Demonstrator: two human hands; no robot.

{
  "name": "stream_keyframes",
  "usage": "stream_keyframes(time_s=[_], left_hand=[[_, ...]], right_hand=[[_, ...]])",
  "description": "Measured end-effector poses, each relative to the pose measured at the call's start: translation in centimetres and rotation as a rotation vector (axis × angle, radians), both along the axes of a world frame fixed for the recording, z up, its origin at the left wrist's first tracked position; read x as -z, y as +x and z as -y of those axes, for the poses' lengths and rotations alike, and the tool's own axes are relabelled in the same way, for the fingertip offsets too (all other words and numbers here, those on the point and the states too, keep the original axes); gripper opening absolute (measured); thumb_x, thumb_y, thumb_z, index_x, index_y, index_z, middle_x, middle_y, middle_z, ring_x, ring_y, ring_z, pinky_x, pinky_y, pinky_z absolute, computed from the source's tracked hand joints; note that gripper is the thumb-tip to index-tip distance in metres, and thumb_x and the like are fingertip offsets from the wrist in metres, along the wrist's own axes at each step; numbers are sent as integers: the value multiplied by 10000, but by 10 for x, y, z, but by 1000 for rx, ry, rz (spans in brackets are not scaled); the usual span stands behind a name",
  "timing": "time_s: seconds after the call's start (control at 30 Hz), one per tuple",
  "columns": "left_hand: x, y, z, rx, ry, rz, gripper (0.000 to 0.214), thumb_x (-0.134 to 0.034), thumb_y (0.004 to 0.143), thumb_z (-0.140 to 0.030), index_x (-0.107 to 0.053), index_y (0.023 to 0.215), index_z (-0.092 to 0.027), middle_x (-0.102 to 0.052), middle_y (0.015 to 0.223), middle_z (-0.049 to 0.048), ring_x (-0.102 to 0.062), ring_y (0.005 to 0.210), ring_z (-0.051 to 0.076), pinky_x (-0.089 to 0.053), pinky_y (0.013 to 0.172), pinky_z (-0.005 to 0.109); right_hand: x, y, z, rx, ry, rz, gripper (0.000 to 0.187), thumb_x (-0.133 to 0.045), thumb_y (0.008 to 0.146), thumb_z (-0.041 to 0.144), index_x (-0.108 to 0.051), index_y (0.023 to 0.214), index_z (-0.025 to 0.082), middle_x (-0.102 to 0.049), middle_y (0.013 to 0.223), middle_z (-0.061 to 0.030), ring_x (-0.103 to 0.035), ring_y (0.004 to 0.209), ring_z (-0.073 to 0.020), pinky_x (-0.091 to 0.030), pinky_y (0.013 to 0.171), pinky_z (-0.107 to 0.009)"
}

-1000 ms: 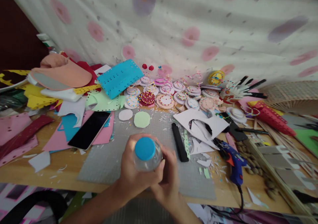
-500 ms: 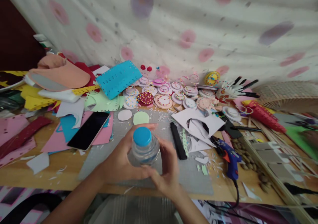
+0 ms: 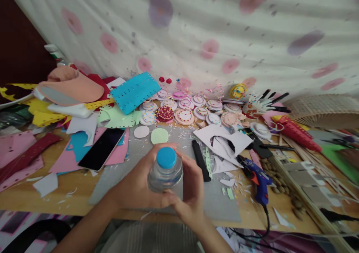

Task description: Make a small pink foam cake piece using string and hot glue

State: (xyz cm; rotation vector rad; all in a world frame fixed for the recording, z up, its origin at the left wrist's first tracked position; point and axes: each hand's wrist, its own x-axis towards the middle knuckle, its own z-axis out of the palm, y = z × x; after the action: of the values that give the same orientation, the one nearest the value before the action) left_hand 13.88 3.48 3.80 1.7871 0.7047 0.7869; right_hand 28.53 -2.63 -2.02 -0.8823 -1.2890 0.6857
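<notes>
Closing in since half a second ago, my right hand (image 3: pixel 191 187) now has its fingers curled against the bottle (image 3: pixel 165 175), where before they stood spread just beside it. My left hand (image 3: pixel 136 187) wraps the other side as it did then, thumb up near the cap (image 3: pixel 166 157). Both hands grip the bottle, which stands upright above the near middle of the grey mat (image 3: pixel 117 180).

The bottle is clear, smooth plastic with a rounded shoulder, and its cap is a flat, matt blue disc. My fingers cover the lower part, so I can read no label.

The mat is dull grey and strewn with paper slivers. Just beyond the bottle lie a pale green foam circle (image 3: pixel 159 135) and a smaller white circle (image 3: pixel 141 131). A black bar-shaped tool (image 3: pixel 201 160) lies to the right of my hands. Further right a blue glue gun (image 3: pixel 260 176) rests on the wooden worktop (image 3: pixel 64 195). To the left a phone (image 3: pixel 101 148) with a glossy dark screen lies on pink foam sheets. At the far side sit a blue punched foam sheet (image 3: pixel 135 90) and rows of round layered decorations (image 3: pixel 185 115) dotted with colour.
</notes>
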Motion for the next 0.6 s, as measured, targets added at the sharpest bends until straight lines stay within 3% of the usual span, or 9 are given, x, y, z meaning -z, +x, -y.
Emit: stream_keyframes(time_s=[0.27, 0.43, 0.6], left_hand=[[-16, 0, 4, 31, -112, 90, 810, -878, 598, -305, -488, 1306, -353, -551, 1348, 64, -484, 1300, 321, -414, 1088, 470], [-29, -5, 1, 34, -120, 163, 889, -902, 555, -330, -474, 1334, -330, -478, 1427, 90, -446, 1335, 335, -371, 1128, 488], [-43, 0, -2, 79, -80, 135, 998, -904, 544, -373, -393, 1402, -351, -368, 1511, 80, -332, 1410, 339, -321, 1161, 486]], right_hand=[[-16, 11, 3, 48, 63, 106, 691, -694, 832, 385, -371, 1435, 281, -435, 1431, -116, -414, 1330, -326, -366, 1091, -559], [-21, 15, 7, -16, -8, 69, 824, -702, 812, 457, -270, 1490, 278, -369, 1501, -128, -389, 1360, -351, -378, 1087, -578], [-30, 15, 4, -69, -2, -6, 772, -734, 803, 400, -344, 1458, 275, -433, 1471, -119, -455, 1326, -315, -404, 1094, -517]])
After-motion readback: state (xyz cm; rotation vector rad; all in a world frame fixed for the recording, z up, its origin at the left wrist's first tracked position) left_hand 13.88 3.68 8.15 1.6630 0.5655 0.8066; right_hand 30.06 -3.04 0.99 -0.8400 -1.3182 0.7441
